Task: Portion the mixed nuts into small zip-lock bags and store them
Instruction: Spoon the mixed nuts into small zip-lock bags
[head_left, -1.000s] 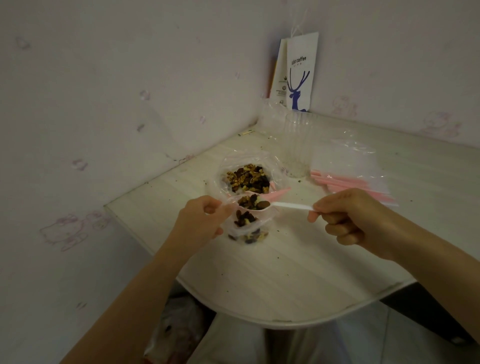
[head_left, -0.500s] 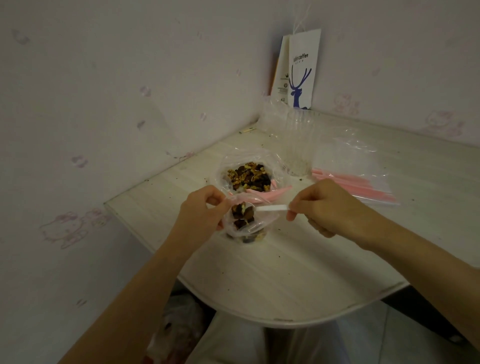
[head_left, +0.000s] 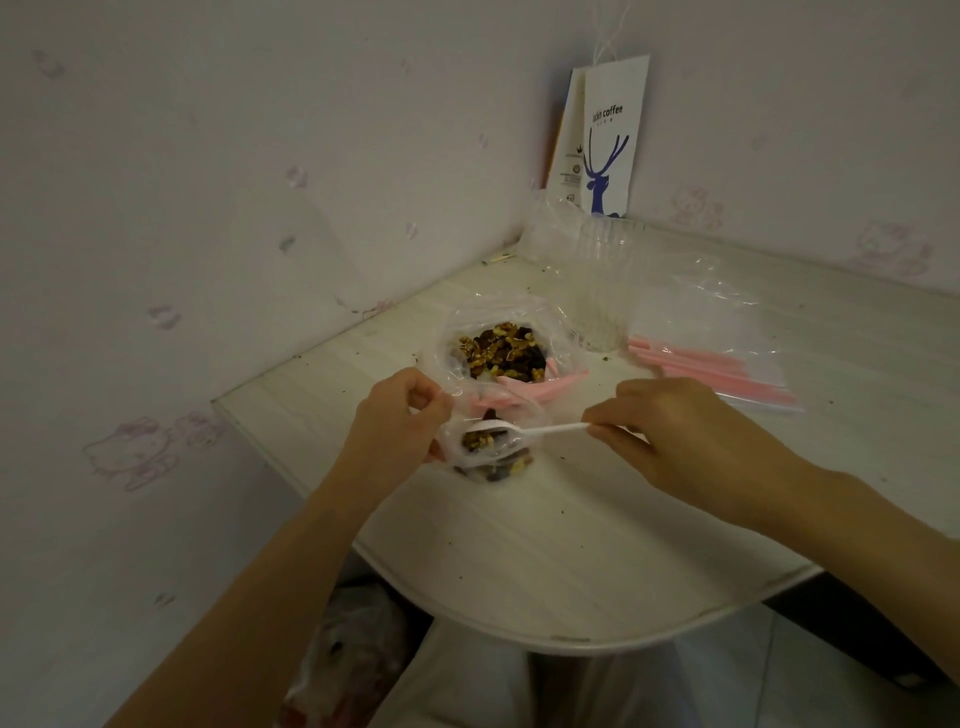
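Where hands meet: small bag (head_left: 451, 448), frame centre, holding nuts (head_left: 478, 441).
Left hand (head_left: 400, 415): pinches bag rim.
Right hand (head_left: 680, 436): pinches spoon (head_left: 543, 430) handle; bowl at bag mouth.
Big bag (head_left: 460, 322): just above, open.
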